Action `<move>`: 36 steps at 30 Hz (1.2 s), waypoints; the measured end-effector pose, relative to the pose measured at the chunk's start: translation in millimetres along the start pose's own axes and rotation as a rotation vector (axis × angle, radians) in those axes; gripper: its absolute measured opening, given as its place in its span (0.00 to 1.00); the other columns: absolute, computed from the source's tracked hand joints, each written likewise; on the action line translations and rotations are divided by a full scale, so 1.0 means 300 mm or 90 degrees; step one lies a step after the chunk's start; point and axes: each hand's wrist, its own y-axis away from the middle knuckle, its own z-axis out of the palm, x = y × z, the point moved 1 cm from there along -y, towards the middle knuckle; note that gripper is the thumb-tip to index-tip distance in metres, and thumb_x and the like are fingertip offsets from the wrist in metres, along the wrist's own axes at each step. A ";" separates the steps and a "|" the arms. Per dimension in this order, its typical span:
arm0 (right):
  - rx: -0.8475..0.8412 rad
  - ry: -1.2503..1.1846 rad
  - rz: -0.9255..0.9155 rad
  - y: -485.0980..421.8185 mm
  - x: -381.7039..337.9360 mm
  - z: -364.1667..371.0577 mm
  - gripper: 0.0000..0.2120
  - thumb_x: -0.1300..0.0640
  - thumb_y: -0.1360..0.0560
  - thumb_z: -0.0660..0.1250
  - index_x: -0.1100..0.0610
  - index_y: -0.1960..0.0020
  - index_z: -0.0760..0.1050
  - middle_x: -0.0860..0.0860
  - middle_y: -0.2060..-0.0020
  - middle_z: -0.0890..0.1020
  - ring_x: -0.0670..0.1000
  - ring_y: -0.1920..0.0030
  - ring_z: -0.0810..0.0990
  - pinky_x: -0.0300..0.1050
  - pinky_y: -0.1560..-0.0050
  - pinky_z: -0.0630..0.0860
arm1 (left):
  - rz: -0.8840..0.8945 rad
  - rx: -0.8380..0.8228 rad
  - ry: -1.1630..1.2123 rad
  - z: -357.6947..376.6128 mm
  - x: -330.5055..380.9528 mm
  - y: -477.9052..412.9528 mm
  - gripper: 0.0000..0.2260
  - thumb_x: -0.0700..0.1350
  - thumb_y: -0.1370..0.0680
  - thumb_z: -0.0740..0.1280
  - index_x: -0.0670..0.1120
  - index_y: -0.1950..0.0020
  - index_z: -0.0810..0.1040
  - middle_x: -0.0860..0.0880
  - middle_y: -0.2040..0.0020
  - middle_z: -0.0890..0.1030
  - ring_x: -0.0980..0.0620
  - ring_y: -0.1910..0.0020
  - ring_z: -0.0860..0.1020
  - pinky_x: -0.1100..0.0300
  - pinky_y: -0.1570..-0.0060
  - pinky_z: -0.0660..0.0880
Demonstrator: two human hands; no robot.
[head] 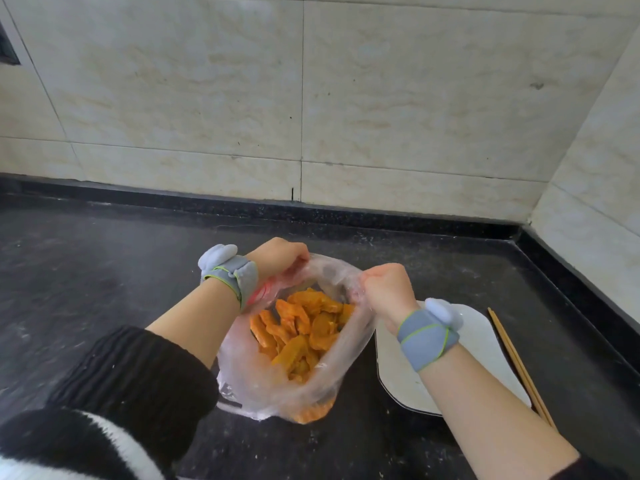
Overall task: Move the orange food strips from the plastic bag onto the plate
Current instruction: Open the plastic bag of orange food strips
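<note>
Thin clear plastic bag [277, 382] is gripped at its rim by clenched left hand [277, 258] and right hand [384, 289]. Orange food strips [301, 330] are all still bagged; white plate [485, 344] sits just right, bare. Spill risk: film slips or tears, bag is tipped short of plate.

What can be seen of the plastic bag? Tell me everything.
The plastic bag is thin, clear and crinkled, with red print on its left side. It sits on the dark counter, mouth pulled wide open by the left hand and right hand, each gripping the rim. Orange food strips fill it. The white plate lies at its right.
</note>
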 end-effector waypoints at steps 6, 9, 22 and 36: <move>-0.159 -0.348 0.205 -0.072 0.001 0.024 0.15 0.75 0.25 0.51 0.68 0.59 0.76 0.59 0.77 0.77 0.53 0.79 0.77 0.39 0.76 0.75 | -0.124 -0.034 0.120 -0.035 -0.034 -0.040 0.08 0.44 0.27 0.65 0.39 0.61 0.75 0.42 0.72 0.74 0.47 0.77 0.71 0.61 0.73 0.70; -0.171 -0.311 0.192 -0.086 0.011 0.059 0.18 0.75 0.27 0.51 0.72 0.47 0.77 0.63 0.66 0.77 0.57 0.69 0.73 0.45 0.64 0.71 | -0.174 -0.036 0.095 -0.041 -0.094 -0.050 0.10 0.43 0.27 0.63 0.40 0.67 0.72 0.43 0.75 0.70 0.48 0.80 0.67 0.64 0.76 0.66; -0.012 0.211 -0.183 -0.024 0.028 0.005 0.14 0.61 0.23 0.59 0.60 0.44 0.81 0.56 0.46 0.84 0.59 0.43 0.79 0.47 0.45 0.76 | 0.046 0.200 -0.203 -0.084 -0.162 0.025 0.09 0.43 0.25 0.64 0.46 0.50 0.83 0.45 0.52 0.82 0.45 0.51 0.78 0.58 0.52 0.74; -0.007 0.361 -0.202 0.222 0.075 -0.056 0.17 0.58 0.26 0.62 0.55 0.71 0.59 0.52 0.74 0.66 0.61 0.62 0.67 0.47 0.69 0.59 | 0.272 0.055 -0.398 0.022 -0.209 0.488 0.12 0.62 0.28 0.67 0.55 0.59 0.83 0.56 0.77 0.72 0.60 0.77 0.69 0.69 0.75 0.63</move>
